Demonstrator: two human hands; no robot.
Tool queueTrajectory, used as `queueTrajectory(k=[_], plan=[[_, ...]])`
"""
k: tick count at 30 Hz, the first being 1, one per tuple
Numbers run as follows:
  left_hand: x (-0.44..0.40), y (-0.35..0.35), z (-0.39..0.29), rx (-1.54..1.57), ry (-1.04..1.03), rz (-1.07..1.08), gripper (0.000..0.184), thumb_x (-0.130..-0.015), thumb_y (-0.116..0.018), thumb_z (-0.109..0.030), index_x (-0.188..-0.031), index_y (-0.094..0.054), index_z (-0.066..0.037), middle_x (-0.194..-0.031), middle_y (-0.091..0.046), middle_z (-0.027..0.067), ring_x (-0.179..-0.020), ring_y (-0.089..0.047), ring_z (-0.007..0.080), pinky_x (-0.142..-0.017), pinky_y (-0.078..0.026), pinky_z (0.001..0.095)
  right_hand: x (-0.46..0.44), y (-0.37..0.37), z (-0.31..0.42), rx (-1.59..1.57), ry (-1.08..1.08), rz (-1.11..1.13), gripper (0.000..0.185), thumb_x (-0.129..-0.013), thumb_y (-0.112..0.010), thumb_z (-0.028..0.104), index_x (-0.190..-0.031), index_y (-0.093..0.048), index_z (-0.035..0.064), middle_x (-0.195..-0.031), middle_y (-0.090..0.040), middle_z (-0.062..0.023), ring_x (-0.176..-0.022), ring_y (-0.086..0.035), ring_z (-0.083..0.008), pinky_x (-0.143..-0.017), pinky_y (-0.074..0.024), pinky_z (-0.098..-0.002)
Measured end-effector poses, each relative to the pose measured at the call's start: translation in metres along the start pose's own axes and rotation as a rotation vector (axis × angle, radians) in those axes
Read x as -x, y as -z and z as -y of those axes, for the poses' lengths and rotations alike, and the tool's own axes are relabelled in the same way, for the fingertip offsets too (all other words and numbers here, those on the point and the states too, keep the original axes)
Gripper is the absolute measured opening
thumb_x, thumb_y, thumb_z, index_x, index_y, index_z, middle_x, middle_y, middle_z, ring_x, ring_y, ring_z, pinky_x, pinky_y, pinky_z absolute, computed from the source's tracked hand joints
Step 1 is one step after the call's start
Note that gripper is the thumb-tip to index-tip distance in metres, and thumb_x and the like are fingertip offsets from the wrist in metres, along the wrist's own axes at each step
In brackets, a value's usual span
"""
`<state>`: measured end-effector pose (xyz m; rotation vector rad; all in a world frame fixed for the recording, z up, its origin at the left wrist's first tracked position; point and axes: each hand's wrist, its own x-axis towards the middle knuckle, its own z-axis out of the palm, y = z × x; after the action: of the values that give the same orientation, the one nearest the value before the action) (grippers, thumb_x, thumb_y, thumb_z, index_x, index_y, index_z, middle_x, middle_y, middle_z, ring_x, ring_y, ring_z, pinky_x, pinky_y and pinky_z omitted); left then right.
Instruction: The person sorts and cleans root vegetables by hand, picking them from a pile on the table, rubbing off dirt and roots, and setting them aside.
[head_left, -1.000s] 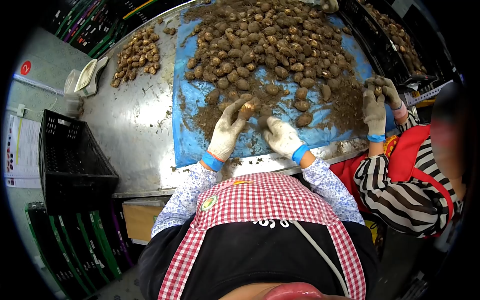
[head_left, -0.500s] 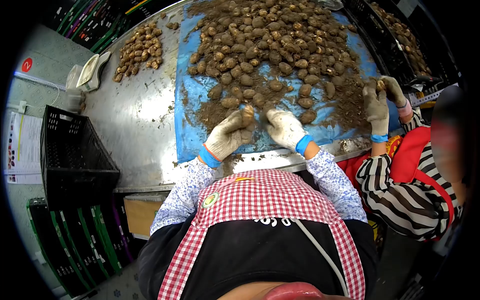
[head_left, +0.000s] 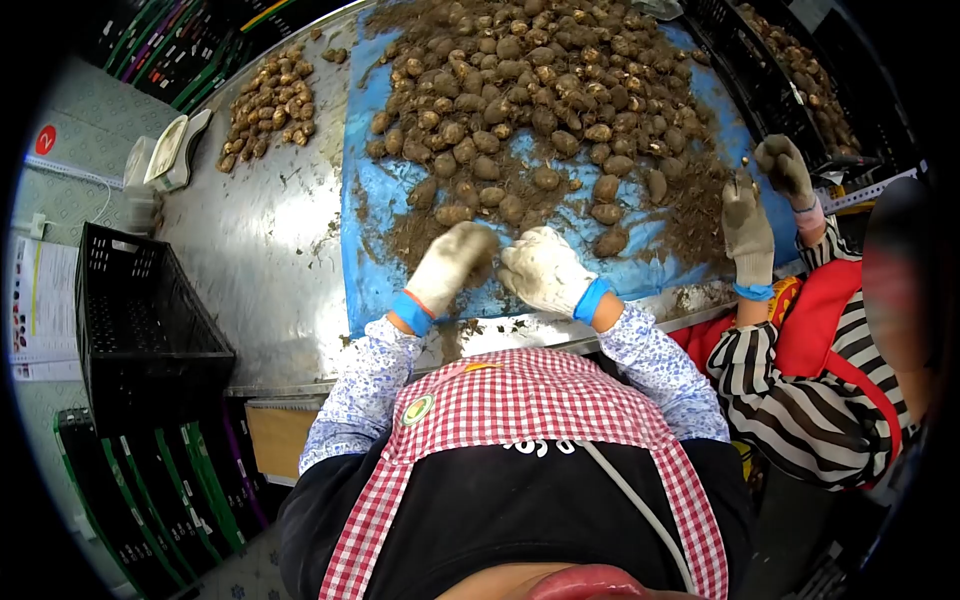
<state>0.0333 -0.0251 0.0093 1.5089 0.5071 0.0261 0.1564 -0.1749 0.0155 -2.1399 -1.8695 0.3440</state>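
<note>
The brown tubers (head_left: 545,120) lie heaped at twelve o'clock from the hands, on the blue sheet (head_left: 368,295). The left hand (head_left: 455,262) hovers bent, with the right hand (head_left: 547,272) curled just beside it; from here I cannot tell whether either grips a tuber. For good control, work low and support each tuber from both sides. A smaller heap (head_left: 268,108) sits at ten o'clock, a co-worker's hands (head_left: 748,222) between two and three.
</note>
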Motion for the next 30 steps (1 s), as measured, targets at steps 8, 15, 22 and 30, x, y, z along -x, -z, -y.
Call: queueTrajectory(k=[8, 15, 22, 30], plan=[[-0.068, 0.169, 0.012, 0.850, 0.019, -0.350, 0.045, -0.101, -0.036, -0.036, -0.100, -0.060, 0.002, -0.085, -0.062, 0.0145, -0.075, -0.060, 0.0217, -0.066, -0.052, 0.0302, -0.048, 0.061, -0.086, 0.434, -0.574, -0.026, 0.016, -0.087, -0.048, 0.010, -0.101, -0.057, 0.0077, -0.095, -0.063, -0.0098, -0.091, -0.062, -0.0224, -0.078, -0.0482, -0.0375], [-0.098, 0.352, -0.002, 0.993, -0.501, -0.862, 0.031, -0.094, -0.054, -0.022, -0.109, -0.051, 0.005, -0.102, -0.057, 0.0211, -0.098, -0.060, 0.0344, -0.091, -0.052, 0.0482, -0.102, 0.087, -0.190, 0.352, -0.717, -0.343, 0.051, -0.089, -0.056, 0.043, -0.131, -0.052, 0.0154, -0.132, -0.054, -0.0144, -0.118, -0.053, -0.0284, -0.097, -0.0429, -0.0429], [-0.137, 0.172, -0.049, 0.522, -0.241, -0.646, 0.050, -0.094, -0.057, -0.028, -0.133, -0.045, 0.001, -0.120, -0.057, 0.0213, -0.108, -0.058, 0.0283, -0.094, -0.051, 0.0393, -0.069, 0.046, -0.118, 0.182, -0.591, 0.086, 0.080, -0.086, -0.053, 0.055, -0.146, -0.030, 0.0055, -0.146, -0.034, -0.0203, -0.133, -0.033, -0.0365, -0.114, -0.0189, -0.0502], [-0.243, 0.024, -0.088, -0.686, -0.503, -0.325, 0.058, -0.090, -0.055, -0.039, -0.138, -0.045, -0.008, -0.139, -0.044, 0.0243, -0.132, -0.040, 0.0364, -0.109, -0.032, 0.0485, -0.010, 0.003, -0.118, 0.098, -0.362, -0.228, 0.049, -0.090, -0.058, 0.039, -0.115, -0.062, -0.0023, -0.150, -0.026, -0.0240, -0.134, -0.032, -0.0412, -0.112, -0.0295, -0.0447]])
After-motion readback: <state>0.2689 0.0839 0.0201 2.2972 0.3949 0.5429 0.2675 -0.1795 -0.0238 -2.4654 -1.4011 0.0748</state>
